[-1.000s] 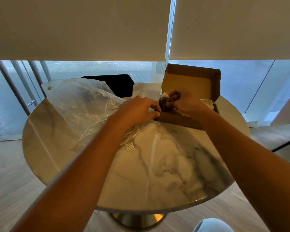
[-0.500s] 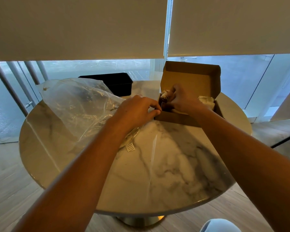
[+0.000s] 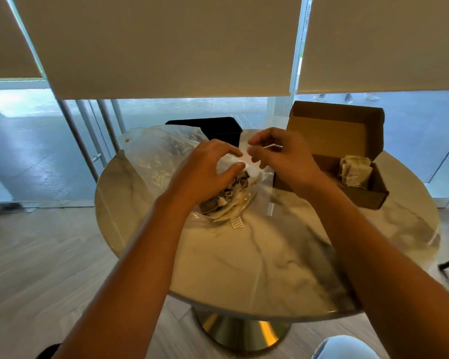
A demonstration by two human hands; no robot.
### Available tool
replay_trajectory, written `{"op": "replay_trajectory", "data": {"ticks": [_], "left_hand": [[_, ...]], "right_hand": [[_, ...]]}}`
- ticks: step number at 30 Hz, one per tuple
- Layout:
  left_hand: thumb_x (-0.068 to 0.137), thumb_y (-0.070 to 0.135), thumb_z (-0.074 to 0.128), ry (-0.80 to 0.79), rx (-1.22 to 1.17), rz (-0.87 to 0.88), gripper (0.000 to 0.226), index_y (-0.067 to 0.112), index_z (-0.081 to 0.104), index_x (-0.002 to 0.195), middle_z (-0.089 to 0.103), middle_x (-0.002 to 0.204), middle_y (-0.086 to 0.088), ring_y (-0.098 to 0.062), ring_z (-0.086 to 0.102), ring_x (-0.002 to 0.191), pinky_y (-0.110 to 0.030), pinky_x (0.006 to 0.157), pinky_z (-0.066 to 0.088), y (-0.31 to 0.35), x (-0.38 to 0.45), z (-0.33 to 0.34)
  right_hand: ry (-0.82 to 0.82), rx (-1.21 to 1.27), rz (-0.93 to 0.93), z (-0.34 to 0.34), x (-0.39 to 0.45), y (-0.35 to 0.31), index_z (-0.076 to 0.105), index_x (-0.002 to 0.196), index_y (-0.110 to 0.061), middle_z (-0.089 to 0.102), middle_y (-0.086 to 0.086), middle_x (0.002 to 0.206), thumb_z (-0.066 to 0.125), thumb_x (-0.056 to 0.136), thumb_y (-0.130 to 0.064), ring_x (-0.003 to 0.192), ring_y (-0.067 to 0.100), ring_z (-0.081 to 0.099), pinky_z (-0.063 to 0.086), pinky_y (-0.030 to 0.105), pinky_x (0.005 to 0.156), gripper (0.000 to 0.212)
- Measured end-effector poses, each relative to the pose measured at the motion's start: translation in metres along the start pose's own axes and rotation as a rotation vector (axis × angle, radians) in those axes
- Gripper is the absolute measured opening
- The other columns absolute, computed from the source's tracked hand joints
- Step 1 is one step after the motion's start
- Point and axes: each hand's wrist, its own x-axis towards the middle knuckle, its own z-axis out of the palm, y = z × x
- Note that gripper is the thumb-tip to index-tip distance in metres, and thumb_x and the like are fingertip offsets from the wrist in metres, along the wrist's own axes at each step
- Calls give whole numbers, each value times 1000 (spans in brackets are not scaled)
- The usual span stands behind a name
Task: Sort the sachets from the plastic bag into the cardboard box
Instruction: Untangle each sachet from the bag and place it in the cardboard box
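Note:
A clear plastic bag lies on the left half of the round marble table, with several sachets heaped at its open mouth. My left hand hovers over that mouth with curled fingers touching the plastic. My right hand is beside it and pinches the bag's upper edge, lifting it. One small white sachet lies loose on the table just in front of the bag. The open cardboard box stands at the right with several sachets inside.
A black rectangular container stands at the far side of the table behind the bag. Roller blinds and glass panels are beyond. The table's near edge and brass pedestal are below my arms.
My right hand has left the box, where it set down sachets, and moved left to the bag's mouth. My left hand stayed at the bag. The view has shifted left.

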Motion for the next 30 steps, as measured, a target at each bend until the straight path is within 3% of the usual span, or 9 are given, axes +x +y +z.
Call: {"op": "replay_trajectory", "data": {"ticks": [5, 9, 13, 17, 24, 27, 30], "left_hand": [[90, 34, 73, 57, -92, 35, 28, 27, 65, 116, 62, 118, 8, -3, 51, 109, -4, 90, 35, -15, -27, -24], [90, 19, 72, 142, -94, 106, 13, 21, 64, 100, 57, 102, 4, -11, 51, 100, -19, 86, 41, -16, -45, -29], [83, 37, 62, -84, 14, 123, 11, 30, 62, 91, 48, 98, 12, -12, 41, 101, -24, 86, 36, -11, -62, -30], [77, 51, 72, -173, 113, 143, 24, 35, 64, 91, 45, 102, 18, -10, 36, 103, -20, 88, 33, -11, -64, -31], [80, 49, 72, -77, 197, 161, 19, 36, 68, 94, 49, 98, 21, -7, 38, 102, -29, 87, 34, -16, -60, -27], [87, 46, 65, 15, 49, 106, 16, 35, 68, 97, 52, 96, 21, -3, 40, 101, -28, 88, 34, -15, -59, -26], [92, 42, 64, 106, -139, 0, 11, 37, 65, 102, 54, 99, 34, -1, 46, 101, -28, 88, 38, -16, -56, -26]], "right_hand": [[-168, 139, -33, 22, -13, 0, 75, 104, -12, 75, 1, 94, 67, 97, -8, 89, 13, 72, 59, 27, 82, 11], [-264, 101, -65, 24, -19, 5, 74, 105, -9, 76, 4, 97, 66, 97, -5, 95, 19, 74, 61, 37, 91, 12], [-292, 26, -43, 24, -20, 14, 76, 102, -11, 77, 5, 98, 68, 94, -3, 95, 21, 75, 60, 47, 94, 13], [-277, 17, -27, 22, -21, 20, 77, 96, -18, 78, 2, 97, 69, 92, -5, 96, 23, 75, 59, 52, 94, 16], [-278, 61, -27, 22, -22, 23, 77, 96, -21, 77, 4, 98, 68, 88, -12, 96, 26, 74, 58, 55, 93, 15], [-286, 91, -37, 22, -22, 23, 76, 100, -18, 76, 5, 100, 67, 89, -8, 98, 26, 74, 58, 54, 94, 17], [-301, 175, -37, 21, -22, 20, 72, 112, -8, 76, 10, 106, 65, 95, -1, 104, 26, 73, 58, 48, 98, 20]]}}
